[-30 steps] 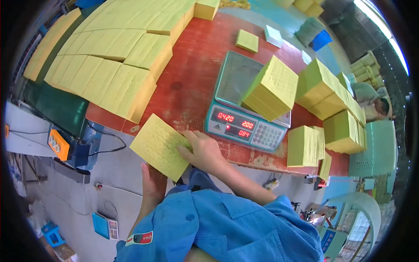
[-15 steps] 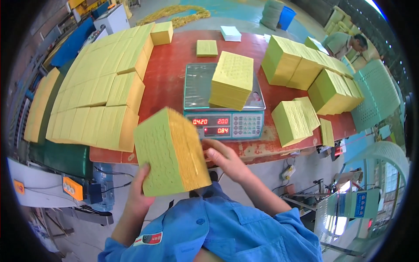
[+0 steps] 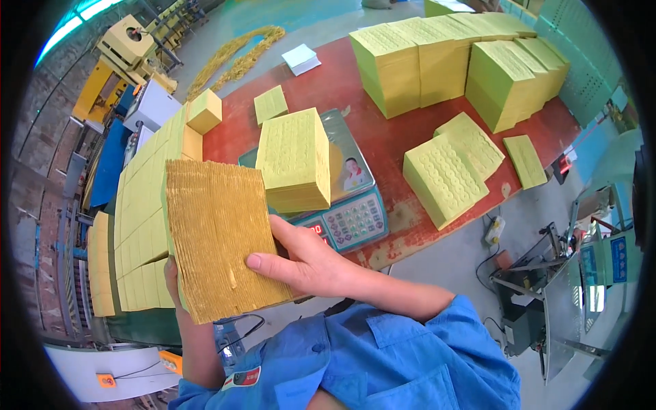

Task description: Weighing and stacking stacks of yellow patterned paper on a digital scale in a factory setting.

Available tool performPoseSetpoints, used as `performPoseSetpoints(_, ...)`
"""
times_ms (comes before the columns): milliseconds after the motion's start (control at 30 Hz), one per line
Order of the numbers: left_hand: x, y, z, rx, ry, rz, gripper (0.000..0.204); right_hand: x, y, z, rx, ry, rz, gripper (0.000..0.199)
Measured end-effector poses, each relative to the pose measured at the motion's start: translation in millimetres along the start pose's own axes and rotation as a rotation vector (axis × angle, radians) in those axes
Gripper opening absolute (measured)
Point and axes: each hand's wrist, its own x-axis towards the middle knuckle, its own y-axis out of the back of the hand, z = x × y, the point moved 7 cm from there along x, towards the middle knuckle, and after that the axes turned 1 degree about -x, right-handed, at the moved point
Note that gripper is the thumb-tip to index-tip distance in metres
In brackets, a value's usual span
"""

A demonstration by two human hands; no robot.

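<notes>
In front of my chest I hold a thick stack of yellow paper [image 3: 217,236], its ridged, layered edge side turned up toward me. My left hand [image 3: 173,281] grips its left side, with most of the fingers hidden behind the stack. Around the right edge wraps my right hand [image 3: 307,262], the thumb pressed on the layered side. Just beyond, another yellow paper stack [image 3: 292,154] with embossed rows rests on a digital scale [image 3: 359,219]. The held stack and that one cover part of the scale's plate and display.
Yellow stacks [image 3: 140,222] stand packed together at left. More tall stacks [image 3: 389,68] line the far right of the red table [image 3: 383,147]. Nearer are a tilted stack [image 3: 444,181] and a thin one [image 3: 525,161]. White sheets [image 3: 301,60] lie at the far edge.
The view has swung round, shifting the table in the picture. The held stack has been turned so its layered side faces me. My right hand now presses against it.
</notes>
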Motion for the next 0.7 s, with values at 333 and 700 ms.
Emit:
performPoseSetpoints(333, 148, -92, 8, 0.046, 0.262, -0.223, 0.051, 79, 105, -9, 0.067, -0.212, 0.326, 0.049)
performPoseSetpoints(700, 172, -122, -17, 0.23, 0.354, -0.41, 0.064, 77, 143, 31, 0.018, -0.327, 0.396, 0.043)
